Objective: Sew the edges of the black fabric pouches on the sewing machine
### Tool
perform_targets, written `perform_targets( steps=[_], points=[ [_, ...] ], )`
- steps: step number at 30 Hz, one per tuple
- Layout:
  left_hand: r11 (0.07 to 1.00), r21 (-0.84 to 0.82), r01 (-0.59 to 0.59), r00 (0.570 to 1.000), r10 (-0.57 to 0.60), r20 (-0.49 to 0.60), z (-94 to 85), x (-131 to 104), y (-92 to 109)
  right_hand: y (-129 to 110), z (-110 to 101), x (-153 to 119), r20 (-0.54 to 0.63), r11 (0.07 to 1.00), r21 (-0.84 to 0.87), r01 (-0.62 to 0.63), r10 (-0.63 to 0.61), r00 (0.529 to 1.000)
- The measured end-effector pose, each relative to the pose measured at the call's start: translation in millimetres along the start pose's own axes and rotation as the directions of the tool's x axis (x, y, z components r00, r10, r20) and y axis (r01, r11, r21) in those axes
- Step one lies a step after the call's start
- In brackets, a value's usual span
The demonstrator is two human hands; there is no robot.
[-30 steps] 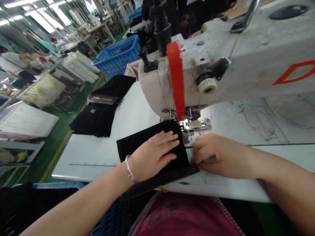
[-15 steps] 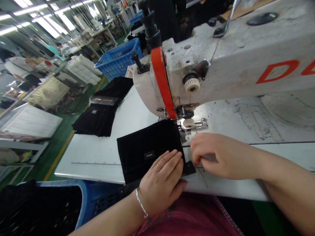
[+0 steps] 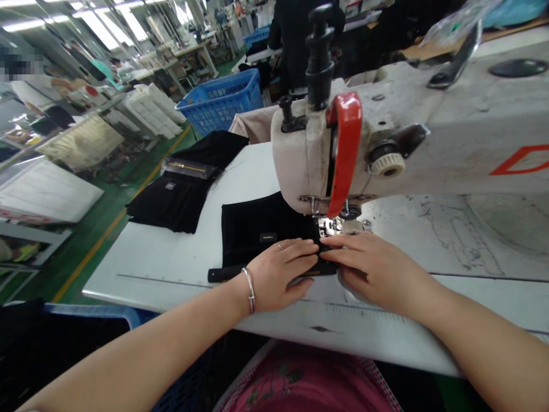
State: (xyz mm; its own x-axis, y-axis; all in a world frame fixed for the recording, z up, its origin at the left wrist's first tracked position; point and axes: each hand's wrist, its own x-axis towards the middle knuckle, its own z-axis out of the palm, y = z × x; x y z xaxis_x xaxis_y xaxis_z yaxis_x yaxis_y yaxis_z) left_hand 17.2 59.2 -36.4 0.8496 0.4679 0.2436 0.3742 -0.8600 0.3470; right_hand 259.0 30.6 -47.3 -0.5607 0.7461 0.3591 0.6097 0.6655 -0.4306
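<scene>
A black fabric piece with a small woven label lies flat on the sewing table, its right end at the presser foot of the sewing machine. Along its near edge runs a narrow black strip. My left hand, wearing a ring and a bracelet, rests with extended fingers on the strip and the fabric's lower right part. Close beside it, my right hand lays its outstretched fingers on the right end, just in front of the foot. Its palm and thumb are partly hidden.
A stack of black fabric pieces, with a zipper strip across it, lies at the table's left. Blue crates stand behind and at lower left. A red guard fronts the machine head. Other people work farther back.
The fabric has moved up to the presser foot, with the strip now along its near edge. My right hand has uncurled and come left onto the fabric. The view has shifted.
</scene>
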Motion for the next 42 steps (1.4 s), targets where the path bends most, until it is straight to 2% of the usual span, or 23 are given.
perform_targets(
  steps=[8, 14, 16, 20, 23, 27, 30, 32, 34, 42],
  points=[
    [0.997, -0.011, -0.08, 0.995, 0.079, -0.058, -1.3, 19.8, -36.0, 1.1, 5.9, 5.2, 0.009, 0.98, -0.14, -0.142, 0.144, 0.989],
    [0.994, 0.026, -0.102, 0.991, 0.103, -0.083, 0.0, 27.4, -45.8, -0.5, 7.3, 6.9, 0.043, 0.961, -0.188, -0.205, 0.216, 0.975],
    [0.995, 0.026, -0.098, 0.994, 0.1, -0.047, -1.8, 28.2, -47.7, -0.7, 6.3, 6.1, -0.005, 0.964, -0.158, -0.214, 0.216, 0.976],
    [0.995, 0.064, -0.074, 0.996, 0.078, -0.048, -7.9, 26.1, -57.3, 2.3, 1.1, 5.2, -0.217, 0.962, -0.14, -0.235, 0.202, 0.955],
    [0.997, 0.047, -0.059, 0.993, 0.063, -0.099, -10.0, 23.3, -63.0, 6.8, -2.1, 6.0, -0.215, 0.927, -0.226, -0.298, 0.251, 0.944],
    [0.998, -0.026, -0.052, 0.986, 0.047, -0.158, -4.0, 23.2, -53.4, 8.3, -2.3, 7.3, -0.159, 0.873, -0.352, -0.339, 0.302, 0.94],
    [0.999, -0.045, -0.008, 0.98, -0.001, -0.2, 3.2, 25.0, -38.6, 3.9, 0.7, 7.3, -0.182, 0.936, -0.248, -0.249, 0.208, 0.961],
    [0.998, -0.067, 0.014, 0.975, -0.028, -0.221, 6.4, 25.8, -31.4, 0.7, 4.5, 6.6, -0.153, 0.977, -0.153, -0.146, 0.123, 0.981],
    [0.995, -0.1, 0.023, 0.969, -0.047, -0.243, 7.8, 26.2, -28.2, -1.1, 8.9, 5.5, -0.106, 0.988, -0.111, -0.109, 0.097, 0.99],
    [0.987, -0.157, 0.031, 0.96, -0.072, -0.269, 8.5, 31.6, -33.0, 0.2, 13.4, 5.1, -0.105, 0.981, -0.072, -0.182, 0.174, 0.979]
  ],
)
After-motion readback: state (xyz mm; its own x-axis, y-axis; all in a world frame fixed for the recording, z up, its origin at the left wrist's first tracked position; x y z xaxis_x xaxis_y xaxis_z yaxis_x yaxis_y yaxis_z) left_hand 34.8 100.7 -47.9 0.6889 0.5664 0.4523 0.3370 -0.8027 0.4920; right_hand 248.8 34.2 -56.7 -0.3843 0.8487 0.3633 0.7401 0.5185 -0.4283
